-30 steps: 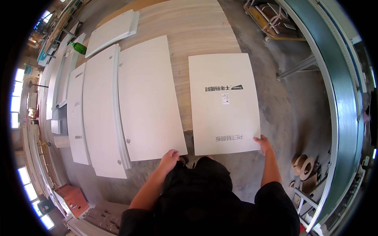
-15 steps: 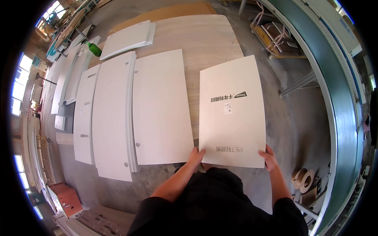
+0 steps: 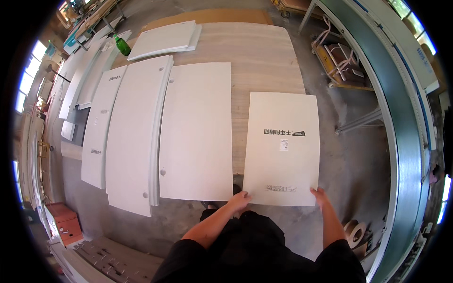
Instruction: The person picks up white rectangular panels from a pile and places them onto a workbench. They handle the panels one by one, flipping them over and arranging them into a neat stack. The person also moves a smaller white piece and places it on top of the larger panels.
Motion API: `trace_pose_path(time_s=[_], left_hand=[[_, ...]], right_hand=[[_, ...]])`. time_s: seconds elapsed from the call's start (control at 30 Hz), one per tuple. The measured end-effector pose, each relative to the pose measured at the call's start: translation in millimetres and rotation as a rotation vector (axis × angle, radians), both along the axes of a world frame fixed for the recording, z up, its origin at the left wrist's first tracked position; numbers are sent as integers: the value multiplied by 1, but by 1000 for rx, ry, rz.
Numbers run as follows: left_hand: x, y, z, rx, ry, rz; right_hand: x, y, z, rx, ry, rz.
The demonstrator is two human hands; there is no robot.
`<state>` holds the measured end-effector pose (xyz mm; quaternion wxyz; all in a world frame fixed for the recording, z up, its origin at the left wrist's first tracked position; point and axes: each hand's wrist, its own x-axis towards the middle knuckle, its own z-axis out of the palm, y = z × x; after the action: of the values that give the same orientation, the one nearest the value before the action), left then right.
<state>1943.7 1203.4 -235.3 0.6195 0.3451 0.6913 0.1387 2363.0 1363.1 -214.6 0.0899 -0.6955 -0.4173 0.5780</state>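
1. Printed board point(image 3: 281, 165) lies at 3 o'clock, partly over the right edge of the wood-grain table point(image 3: 264, 56), which spreads toward 12 o'clock; whether the two touch cannot be told.
2. At 9 o'clock a tall white board point(image 3: 137, 132) tops a stack. Just beside it, toward the centre, is a plain board point(image 3: 196, 132); on its outer side is a narrow board point(image 3: 100, 137).
3. Smaller white boards point(image 3: 163, 40) lie piled at 11 o'clock.
4. A second ago the left hand point(image 3: 240, 200) is at the plain board's near corner; now it grips the printed board, which also looks squarer than half a second ago. I judge its near end better steadied, being held on both sides.
5. Both hands are narrowed on that board: the left at its 7 o'clock corner, the right hand point(image 3: 321, 195) at its 5 o'clock edge. Fingers underneath are hidden.
6. A green bottle point(image 3: 122, 45) is between 10 and 11 o'clock.
7. Dark lettering point(image 3: 278, 132) with a wedge-shaped logo crosses the board, upside down to the person; a fainter line point(image 3: 281, 189) runs near the close edge. The narrow board has similar dark marks.
8. Below the lettering, a small white label point(image 3: 284, 145) is too fine to read.
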Motion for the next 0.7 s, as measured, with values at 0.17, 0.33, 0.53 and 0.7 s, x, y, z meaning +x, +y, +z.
trace_pose_path(time_s=[0.17,0.33,0.53,0.7], left_hand=[[-7,-37,-2,25,-5,-48],[-22,-36,25,-3,-70,112],[-13,21,26,283,73,12],[32,94,7,510,384,-215]], right_hand=[[-11,18,-66,115,-168,69],[-57,50,-67,283,-531,210],[-83,7,-38,424,-713,362],[-17,-98,-29,288,-608,703]])
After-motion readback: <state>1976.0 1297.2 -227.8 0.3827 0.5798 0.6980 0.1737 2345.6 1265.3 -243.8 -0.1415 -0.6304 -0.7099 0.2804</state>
